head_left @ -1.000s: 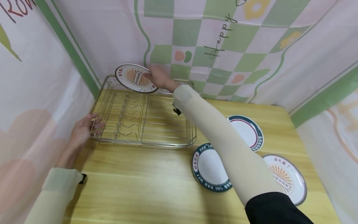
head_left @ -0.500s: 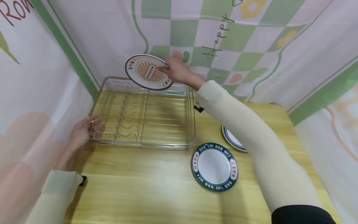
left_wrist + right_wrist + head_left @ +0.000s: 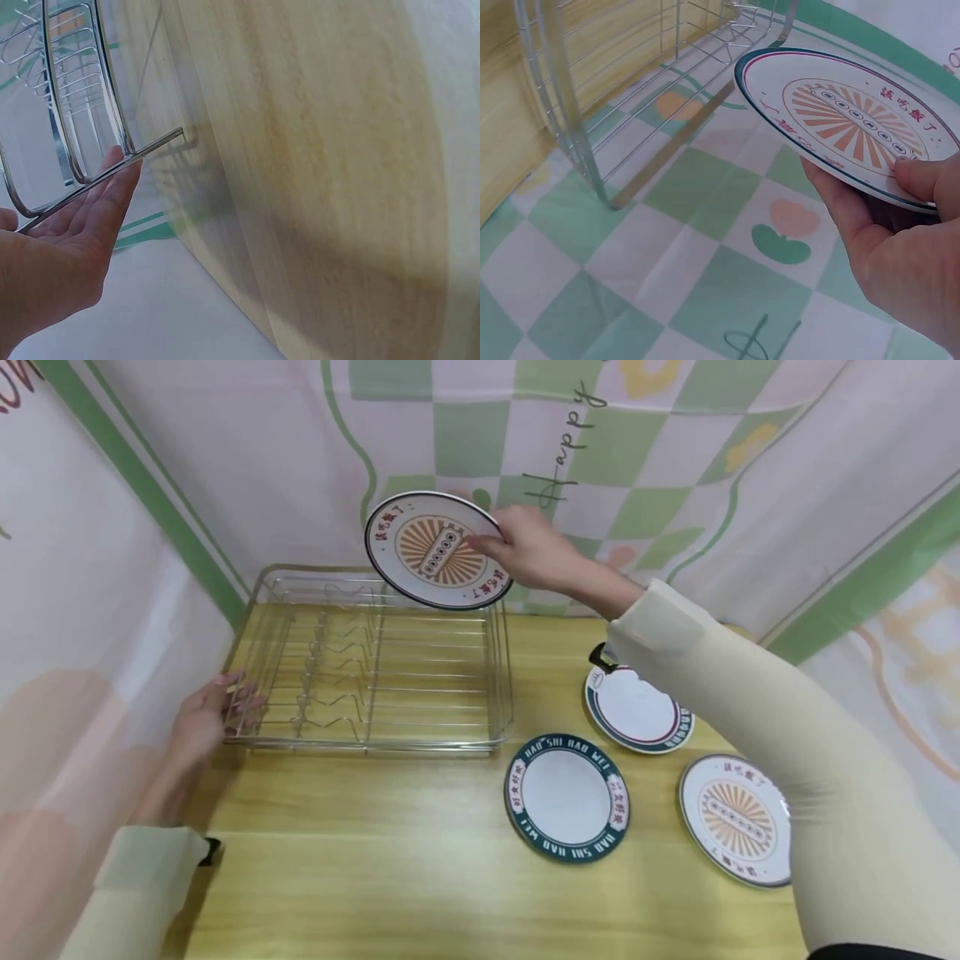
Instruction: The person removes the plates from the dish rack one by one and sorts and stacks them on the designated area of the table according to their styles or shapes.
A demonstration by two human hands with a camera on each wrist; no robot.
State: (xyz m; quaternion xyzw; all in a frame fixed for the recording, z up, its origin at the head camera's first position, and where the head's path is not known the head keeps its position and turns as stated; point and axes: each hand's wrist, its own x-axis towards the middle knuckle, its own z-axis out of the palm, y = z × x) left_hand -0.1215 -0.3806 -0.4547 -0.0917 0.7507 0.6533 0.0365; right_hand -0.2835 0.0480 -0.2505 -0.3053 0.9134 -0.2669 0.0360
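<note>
My right hand [image 3: 538, 556] pinches the right edge of a round white plate [image 3: 438, 560] with an orange sunburst centre and a thin dark rim. Thumb on top, fingers beneath, it holds the plate tilted above the back of a wire dish rack [image 3: 431, 746]. The right wrist view shows this plate [image 3: 840, 116] held beside the rack's end. My left hand [image 3: 201, 718] grips the rack's left side near the front corner. In the left wrist view its fingers [image 3: 109, 210] lie under a metal bar of the rack; the thumb is mostly cut off.
Right of the rack, a green-rimmed plate [image 3: 566, 797] lies on the wooden table [image 3: 360, 860]. Behind it is a white plate [image 3: 637, 710] with a green and red border, and farther right another sunburst plate [image 3: 738, 818], partly covered by my right sleeve. Patterned cloth [image 3: 472, 443] hangs behind.
My right hand has lifted the sunburst plate up from the rack's back edge and moved it rightward. My left hand has stayed on the rack. The view has shifted slightly.
</note>
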